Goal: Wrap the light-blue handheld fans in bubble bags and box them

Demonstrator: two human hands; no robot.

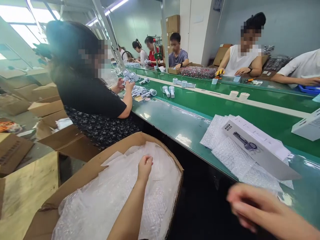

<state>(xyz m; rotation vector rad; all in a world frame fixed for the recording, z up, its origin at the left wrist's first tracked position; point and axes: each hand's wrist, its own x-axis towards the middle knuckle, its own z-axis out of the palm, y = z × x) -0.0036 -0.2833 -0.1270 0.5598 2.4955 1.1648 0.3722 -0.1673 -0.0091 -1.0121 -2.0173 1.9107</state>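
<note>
My left hand [145,169] is over an open cardboard box [87,163] full of clear bubble wrap bags [105,196]. Its fingers are curled together against the bags, and whatever they may pinch is hidden. At the lower right, my right hand [255,206] hangs near the bench edge, slightly blurred, its fingers loosely bent and apart with nothing visible in them. Just beyond it, a white product box [257,145] printed with a handheld fan lies tilted on several flat bubble wrap bags [232,156] on the bench.
A green conveyor [200,100] carries white and grey handheld fan parts [168,91] and two white round pieces [238,95]. A co-worker in black [92,86] handles fans at left. Others sit across the line. Another white box [307,126] stands at right; cartons [15,150] crowd the left floor.
</note>
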